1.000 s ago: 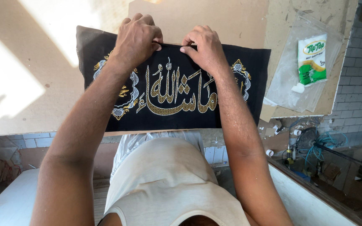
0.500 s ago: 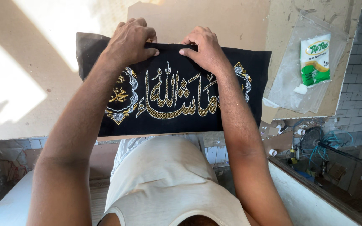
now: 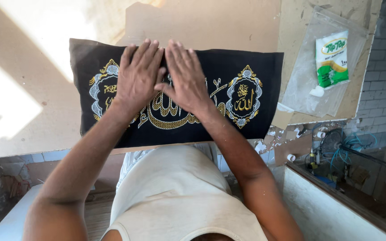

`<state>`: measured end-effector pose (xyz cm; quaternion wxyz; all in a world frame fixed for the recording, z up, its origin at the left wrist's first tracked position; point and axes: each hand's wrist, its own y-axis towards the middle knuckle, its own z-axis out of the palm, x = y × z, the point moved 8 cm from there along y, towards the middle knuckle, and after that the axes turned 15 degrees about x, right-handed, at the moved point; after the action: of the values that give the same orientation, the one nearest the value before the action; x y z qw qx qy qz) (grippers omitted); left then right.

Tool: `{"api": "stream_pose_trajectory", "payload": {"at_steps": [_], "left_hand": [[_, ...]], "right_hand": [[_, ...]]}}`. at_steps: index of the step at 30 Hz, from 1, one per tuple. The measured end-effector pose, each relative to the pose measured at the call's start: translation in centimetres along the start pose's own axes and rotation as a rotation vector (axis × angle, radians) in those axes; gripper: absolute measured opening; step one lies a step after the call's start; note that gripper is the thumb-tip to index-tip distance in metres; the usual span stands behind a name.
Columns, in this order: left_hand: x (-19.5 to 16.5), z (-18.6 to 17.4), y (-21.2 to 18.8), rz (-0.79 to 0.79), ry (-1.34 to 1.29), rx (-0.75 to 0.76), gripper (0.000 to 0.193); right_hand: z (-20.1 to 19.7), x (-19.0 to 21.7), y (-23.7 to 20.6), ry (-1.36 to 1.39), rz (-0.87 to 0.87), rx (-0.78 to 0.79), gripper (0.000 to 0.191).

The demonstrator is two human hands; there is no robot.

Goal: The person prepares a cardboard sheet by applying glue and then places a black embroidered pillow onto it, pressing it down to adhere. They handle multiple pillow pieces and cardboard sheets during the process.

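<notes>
Left hand and right hand lie flat on black embroidered cloth.

1. The bench is a flat, pale brown board with sunlight falling across its left part.
2. A black cloth with gold and silver stitching lies flat across its middle, the near edge reaching the front edge of the bench.
3. A clear plastic bag lies on the right part, just beside the cloth.
4. A small green and white packet rests in the bag.
</notes>
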<state>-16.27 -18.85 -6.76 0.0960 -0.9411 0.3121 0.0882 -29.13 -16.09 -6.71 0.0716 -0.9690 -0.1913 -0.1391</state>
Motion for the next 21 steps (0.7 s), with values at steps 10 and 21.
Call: {"api": "stream_pose_trajectory", "payload": {"at_steps": [10,21], "left_hand": [[8.6,-1.0,-6.1,-0.403,-0.218,0.183,0.118],[1.1,-0.7,-7.7,-0.356,-0.147,0.154,0.102]], "right_hand": [[-3.1,-20.3,-11.8,-0.003,0.667,0.121,0.107],[-3.7,-10.6,-12.0,-0.209,0.615,-0.028,0.092]]}}
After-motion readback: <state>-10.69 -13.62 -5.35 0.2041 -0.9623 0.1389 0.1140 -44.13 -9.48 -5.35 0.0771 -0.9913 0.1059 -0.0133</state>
